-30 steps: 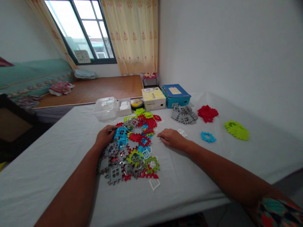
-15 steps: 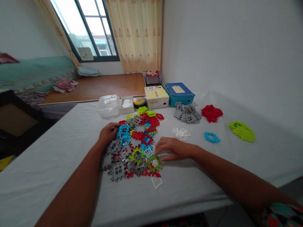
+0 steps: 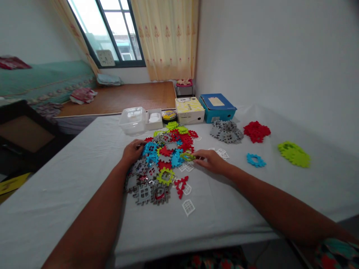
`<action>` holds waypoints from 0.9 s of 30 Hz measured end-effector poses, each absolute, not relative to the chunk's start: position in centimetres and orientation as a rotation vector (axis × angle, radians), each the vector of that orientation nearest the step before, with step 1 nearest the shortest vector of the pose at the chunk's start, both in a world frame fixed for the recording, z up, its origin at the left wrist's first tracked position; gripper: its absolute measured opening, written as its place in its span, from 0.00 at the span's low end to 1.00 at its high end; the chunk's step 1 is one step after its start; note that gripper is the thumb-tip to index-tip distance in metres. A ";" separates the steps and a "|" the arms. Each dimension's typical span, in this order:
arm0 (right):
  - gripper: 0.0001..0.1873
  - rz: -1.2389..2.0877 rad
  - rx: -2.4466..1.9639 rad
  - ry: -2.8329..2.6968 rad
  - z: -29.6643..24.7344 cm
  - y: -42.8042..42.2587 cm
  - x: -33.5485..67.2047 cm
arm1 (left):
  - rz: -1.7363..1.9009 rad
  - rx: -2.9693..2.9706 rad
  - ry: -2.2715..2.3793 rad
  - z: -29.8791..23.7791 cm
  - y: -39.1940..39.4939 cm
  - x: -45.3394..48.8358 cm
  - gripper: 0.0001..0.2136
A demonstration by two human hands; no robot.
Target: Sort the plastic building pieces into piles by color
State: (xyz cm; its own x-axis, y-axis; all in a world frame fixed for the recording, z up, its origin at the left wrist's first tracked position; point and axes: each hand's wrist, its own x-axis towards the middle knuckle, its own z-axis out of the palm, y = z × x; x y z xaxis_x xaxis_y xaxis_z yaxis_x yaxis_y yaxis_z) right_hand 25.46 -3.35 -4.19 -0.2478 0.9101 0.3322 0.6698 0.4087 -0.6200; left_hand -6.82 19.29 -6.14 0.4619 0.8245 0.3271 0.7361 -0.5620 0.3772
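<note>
Counted: one blue box [image 3: 218, 108] near the table's [image 3: 230, 209] far edge; one pile [image 3: 151, 148]. Right hand [image 3: 209, 160] pinches one green piece [image 3: 187, 156], tooth-edged, between near and far edges. Left hand [image 3: 133, 151] against pile; grip indeterminable.

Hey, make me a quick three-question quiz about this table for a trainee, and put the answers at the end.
1. Which hand holds the green piece?
2. True or false: toward the right end of the table, the red pile lies between the grey pile and the green pile.
3. What stands just right of the yellow-and-white box?
A) clear plastic box
B) round tin
C) blue box

Key: 1. The right hand; 2. True; 3. C.
</note>
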 end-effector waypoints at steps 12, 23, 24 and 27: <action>0.13 0.289 -1.480 -2.064 -4.6 -3.6 24.4 | 0.751 2.497 1.334 -6.8 19.3 -6.5 0.16; 0.11 0.063 -1.536 -2.289 -2.0 -3.9 26.6 | 0.750 2.489 1.355 -6.1 19.0 -6.4 0.16; 0.12 0.089 -1.543 -2.247 -1.7 -4.0 28.0 | 0.748 2.485 1.362 -6.0 19.0 -6.4 0.15; 0.13 0.260 -1.584 -2.224 -1.2 -4.2 31.7 | 0.742 2.480 1.377 -6.0 18.9 -6.3 0.15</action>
